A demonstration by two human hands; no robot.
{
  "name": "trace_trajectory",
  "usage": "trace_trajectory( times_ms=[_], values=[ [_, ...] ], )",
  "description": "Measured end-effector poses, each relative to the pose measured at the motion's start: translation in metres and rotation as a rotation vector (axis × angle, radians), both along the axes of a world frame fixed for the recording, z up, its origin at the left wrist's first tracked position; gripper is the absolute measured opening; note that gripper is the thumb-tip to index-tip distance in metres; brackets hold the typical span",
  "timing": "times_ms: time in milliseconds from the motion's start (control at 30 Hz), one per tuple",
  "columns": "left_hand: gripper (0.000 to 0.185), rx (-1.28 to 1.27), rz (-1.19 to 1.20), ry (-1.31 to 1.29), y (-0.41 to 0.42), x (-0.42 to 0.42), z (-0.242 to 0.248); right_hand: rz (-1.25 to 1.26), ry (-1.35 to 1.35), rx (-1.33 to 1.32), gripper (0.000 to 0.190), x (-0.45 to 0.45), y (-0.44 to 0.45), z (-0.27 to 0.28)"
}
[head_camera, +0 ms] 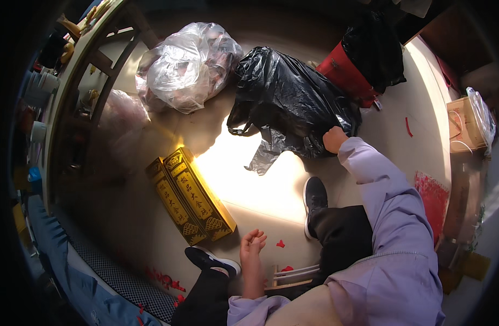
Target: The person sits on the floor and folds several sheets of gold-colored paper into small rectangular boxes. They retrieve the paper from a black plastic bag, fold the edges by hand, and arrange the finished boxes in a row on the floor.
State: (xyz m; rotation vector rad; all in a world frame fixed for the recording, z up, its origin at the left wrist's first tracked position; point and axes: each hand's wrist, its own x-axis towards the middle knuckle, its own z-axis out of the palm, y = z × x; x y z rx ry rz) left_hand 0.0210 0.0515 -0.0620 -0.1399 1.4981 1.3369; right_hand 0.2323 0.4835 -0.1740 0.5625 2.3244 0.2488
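My right hand (335, 139), at the end of an outstretched lilac sleeve, is closed on the edge of a large black plastic bag (290, 93) that lies on the floor. My left hand (252, 244) is raised above the floor near my body, palm up, its fingers loosely curled and holding nothing. Left of it, two long golden boxes (200, 191) with printed characters lie side by side on the tiles. Behind them a bulging clear plastic bag (188, 67) touches or nearly touches the black one.
A red container (347, 75) with a black liner stands at the back right. At the right are a brown paper bag (465, 124) and a red-stained board (430, 199). A table (84, 53) runs along the left, with a pinkish plastic bag (123, 110) beneath it. Red scraps (166, 280) lie about.
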Motion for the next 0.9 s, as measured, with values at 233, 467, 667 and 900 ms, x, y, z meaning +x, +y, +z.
trace_trajectory(
  times_ms=[233,467,667,900],
  values=[
    [0.029,-0.084,-0.008,-0.009,0.007,0.003,-0.001,-0.931,0.661,0.238,0.075,0.015,0.064,0.060],
    [0.029,-0.114,-0.018,-0.041,0.014,0.002,-0.005,-1.022,0.889,0.066,0.020,0.029,0.096,0.015],
    [0.029,-0.125,-0.029,-0.041,0.013,0.005,-0.010,-0.770,0.707,-0.124,0.032,0.033,0.050,-0.021],
    [0.030,-0.127,-0.052,-0.058,0.013,0.006,-0.016,-1.163,0.556,-0.304,0.037,0.030,0.082,-0.031]
  ],
)
